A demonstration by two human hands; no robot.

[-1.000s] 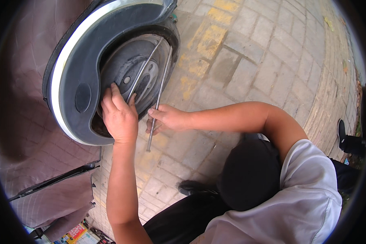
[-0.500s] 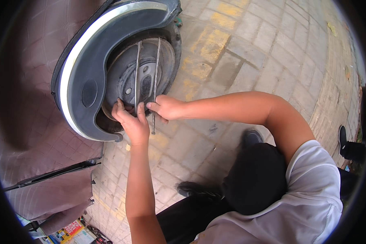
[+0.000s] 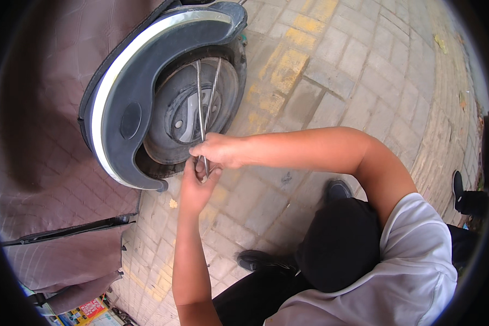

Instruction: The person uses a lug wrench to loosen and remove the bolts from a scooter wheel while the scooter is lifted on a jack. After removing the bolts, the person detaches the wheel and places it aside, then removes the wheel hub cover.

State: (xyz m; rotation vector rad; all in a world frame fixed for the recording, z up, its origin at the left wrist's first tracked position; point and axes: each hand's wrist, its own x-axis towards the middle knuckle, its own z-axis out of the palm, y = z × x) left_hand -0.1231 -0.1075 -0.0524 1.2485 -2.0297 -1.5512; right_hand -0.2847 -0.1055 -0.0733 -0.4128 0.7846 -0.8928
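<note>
Dark-grey fender [image 3: 136, 92] partly over the wheel [image 3: 180, 111]

Head cam, left of the fisheye pair, pitched steeply down from head height. Near range: left hand [image 3: 196, 187] and right hand [image 3: 220, 151] sit left of centre, wheel [image 3: 167, 122] just beyond, white shirt [image 3: 377, 290] bottom right. Wide enough to catch paving [image 3: 358, 81] far right. Straight edges bow, corners black.

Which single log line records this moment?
Right hand: gripping two slim silver metal rods; Left hand: near their lower ends; Behind: round dark-grey wheel beside curved black-and-white guard
</note>
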